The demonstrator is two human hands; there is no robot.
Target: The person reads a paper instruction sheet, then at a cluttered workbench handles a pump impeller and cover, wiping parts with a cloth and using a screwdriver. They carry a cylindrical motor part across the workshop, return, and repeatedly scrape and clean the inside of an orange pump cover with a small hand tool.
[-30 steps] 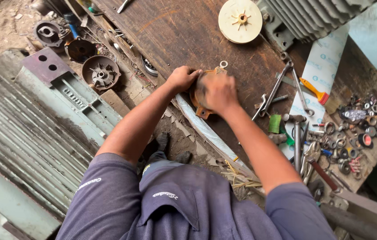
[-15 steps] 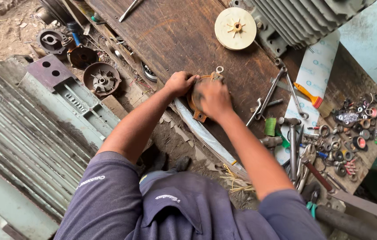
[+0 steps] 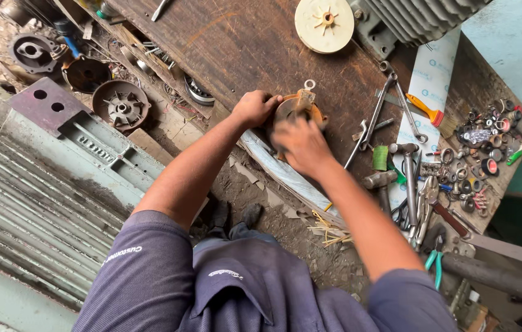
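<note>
A round rusty-orange part (image 3: 298, 107) lay flat at the near edge of the dark wooden worktop (image 3: 242, 43), its disc face up; a small metal ring (image 3: 309, 84) stuck out from its far rim, so its long line ran from the person toward the back of the worktop; the left hand (image 3: 255, 107) was curled shut on the part's left rim; the right hand (image 3: 301, 144) lay over its near side, blurred, fingers bent down onto it, though how tightly it gripped could not be told; both forearms reached in from below and covered most of the near half of the part; just right of it two long spanners (image 3: 384, 104) lay slanted, crossing near their upper ends, with a green tape roll (image 3: 381, 158) and two hammers (image 3: 408, 178) beside them, well within reach of the right hand; pliers (image 3: 424, 212) lay nearer the edge; farther right sat a heap of small rings and washers (image 3: 482, 154); a white strip of paper (image 3: 427, 92) ran under the tools, an orange-handled brush (image 3: 424, 109) on it; at the back stood a cream fan wheel (image 3: 324, 24) beside a ribbed grey motor housing (image 3: 421, 18); on the ground to the left lay a rusty round cover (image 3: 120, 106) and a ribbed green casing (image 3: 39, 203).
</note>
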